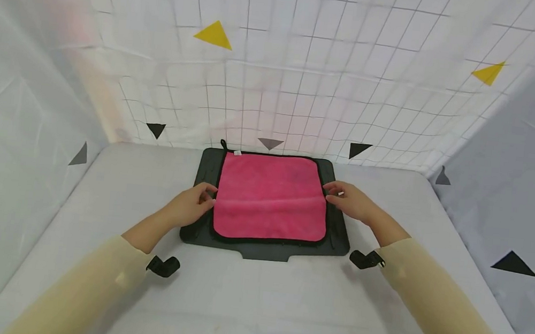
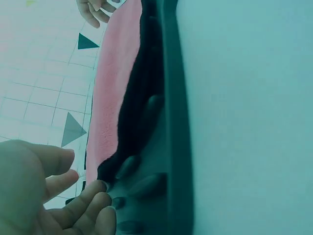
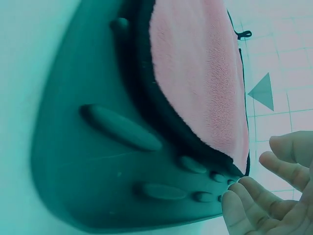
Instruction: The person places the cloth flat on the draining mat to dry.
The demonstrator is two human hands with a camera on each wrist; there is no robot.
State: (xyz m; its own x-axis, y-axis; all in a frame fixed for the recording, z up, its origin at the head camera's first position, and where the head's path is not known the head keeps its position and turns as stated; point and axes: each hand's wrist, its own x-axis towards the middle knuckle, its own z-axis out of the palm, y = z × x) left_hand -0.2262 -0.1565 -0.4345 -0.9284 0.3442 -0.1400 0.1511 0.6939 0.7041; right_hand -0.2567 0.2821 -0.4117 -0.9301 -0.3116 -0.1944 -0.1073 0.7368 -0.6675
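A pink cloth (image 1: pixel 269 218) with black edging lies spread over a dark ridged tray (image 1: pixel 265 254), a slight raised crease running across it. At its far left corner are a black hanging loop (image 1: pixel 223 144) and a small white label. My left hand (image 1: pixel 189 204) is at the cloth's left edge, fingers relaxed and fingertips right at the border. On the opposite side my right hand (image 1: pixel 352 201) has its fingertips at the right edge, thumb and fingers apart. In the right wrist view, the right fingers (image 3: pixel 259 196) meet the cloth's border beside the tray's raised ribs (image 3: pixel 122 128).
The tray rests on a white-covered table (image 1: pixel 254 305), near its back edge. Behind stands a white gridded sheet (image 1: pixel 273 103) with yellow and black triangles. Pale sheets hang at both sides. A small black device (image 1: pixel 163 266) sits at each sleeve cuff.
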